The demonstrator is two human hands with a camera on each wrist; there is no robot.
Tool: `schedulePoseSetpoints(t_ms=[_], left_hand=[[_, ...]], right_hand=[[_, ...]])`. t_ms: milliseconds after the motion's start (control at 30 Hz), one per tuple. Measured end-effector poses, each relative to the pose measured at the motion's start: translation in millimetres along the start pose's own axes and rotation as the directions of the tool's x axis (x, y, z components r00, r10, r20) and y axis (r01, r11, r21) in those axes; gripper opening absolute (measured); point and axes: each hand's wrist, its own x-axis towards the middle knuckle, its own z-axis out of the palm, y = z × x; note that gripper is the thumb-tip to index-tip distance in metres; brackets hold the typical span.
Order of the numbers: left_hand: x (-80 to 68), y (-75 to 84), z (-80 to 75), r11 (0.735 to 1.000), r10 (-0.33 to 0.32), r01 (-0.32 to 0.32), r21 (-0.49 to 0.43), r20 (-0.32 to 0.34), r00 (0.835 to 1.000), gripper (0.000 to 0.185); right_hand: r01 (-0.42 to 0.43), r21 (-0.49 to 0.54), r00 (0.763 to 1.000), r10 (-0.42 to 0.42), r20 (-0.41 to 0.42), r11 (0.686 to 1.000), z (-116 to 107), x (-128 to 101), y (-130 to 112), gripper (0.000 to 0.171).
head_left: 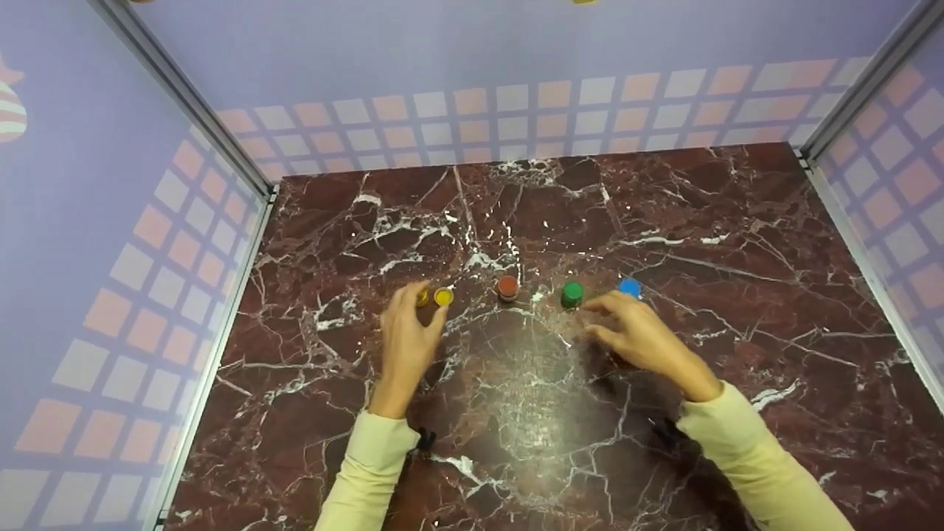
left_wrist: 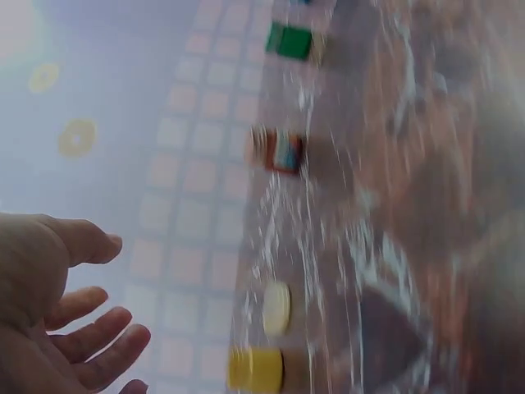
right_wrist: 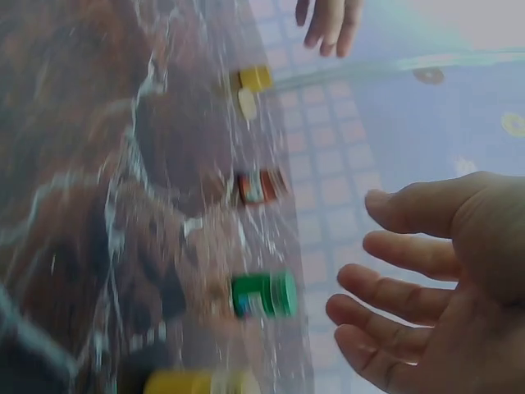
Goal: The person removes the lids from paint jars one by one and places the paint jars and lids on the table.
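Observation:
Several small jars stand in a row on the dark red marble table (head_left: 516, 413): a yellow-capped jar (head_left: 443, 296) (left_wrist: 254, 369) (right_wrist: 254, 79), a red one (head_left: 507, 287) (left_wrist: 283, 151) (right_wrist: 258, 187), a green one (head_left: 571, 294) (left_wrist: 289, 41) (right_wrist: 262, 295) and a blue one (head_left: 629, 287). A pale yellow lid (left_wrist: 276, 309) (right_wrist: 247, 104) lies beside the yellow jar. My left hand (head_left: 422, 308) (left_wrist: 123, 291) hovers just in front of the yellow jar, fingers spread, holding nothing. My right hand (head_left: 601, 317) (right_wrist: 361, 254) hangs open next to the green jar, also holding nothing.
Lilac walls (head_left: 516, 66) with a checkered band close in the table on the left, back and right, with metal corner posts (head_left: 184, 96). A blurred yellowish thing (right_wrist: 184, 382) shows at the bottom edge of the right wrist view.

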Motion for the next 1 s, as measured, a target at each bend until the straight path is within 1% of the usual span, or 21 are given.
schedulePoseSetpoints(t_ms=[67,167,233,300,433,533,600,700,767,867,1000], left_hand=[[-3.3,9.1,6.5,0.998,0.049,-0.049,-0.034,0.001,0.999,0.042],[-9.6,21.5,18.2,0.991,0.109,-0.106,-0.081,0.033,0.994,0.037],[-14.7,29.0,26.4,0.987,0.133,-0.125,-0.106,0.068,0.989,0.036],[-20.6,36.1,34.7,0.984,0.143,-0.130,-0.121,0.113,0.983,0.036],[-32.4,47.9,51.3,0.975,0.182,-0.151,-0.165,0.191,0.965,0.036],[-41.2,55.8,64.0,0.965,0.217,-0.167,-0.204,0.253,0.943,0.036],[-46.6,60.7,72.5,0.963,0.223,-0.160,-0.218,0.302,0.927,0.037],[-53.8,67.4,83.6,0.969,0.214,-0.147,-0.199,0.376,0.902,0.038],[-58.0,70.6,89.5,0.976,0.206,-0.155,-0.153,0.407,0.890,0.038],[-62.1,75.7,96.3,0.979,0.206,-0.184,-0.091,0.427,0.881,0.037],[-65.4,81.1,103.6,0.976,0.218,-0.207,-0.073,0.440,0.871,0.035]], right_hand=[[-0.033,-0.039,0.999,0.034,0.011,0.999,-6.9,-7.1,4.1,0.037],[-0.092,-0.097,0.995,0.095,0.028,0.991,-13.7,-16.8,8.6,0.041],[-0.123,-0.136,0.991,0.128,0.029,0.983,-15.9,-22.3,11.6,0.043],[-0.143,-0.170,0.989,0.149,0.025,0.975,-16.4,-27.2,14.0,0.045],[-0.135,-0.242,0.989,0.144,0.020,0.961,-14.4,-35.1,18.6,0.048],[-0.111,-0.282,0.992,0.122,0.021,0.953,-11.5,-39.2,21.7,0.054],[-0.097,-0.292,0.994,0.107,0.017,0.951,-9.7,-41.5,23.1,0.058],[-0.092,-0.279,0.995,0.098,0.006,0.956,-7.3,-44.6,24.0,0.062],[-0.091,-0.268,0.995,0.095,0.001,0.959,-4.9,-46.0,23.9,0.063],[-0.104,-0.254,0.994,0.107,-0.003,0.962,-1.1,-46.9,23.6,0.061],[-0.120,-0.237,0.993,0.121,-0.012,0.964,4.1,-47.0,24.6,0.058]])
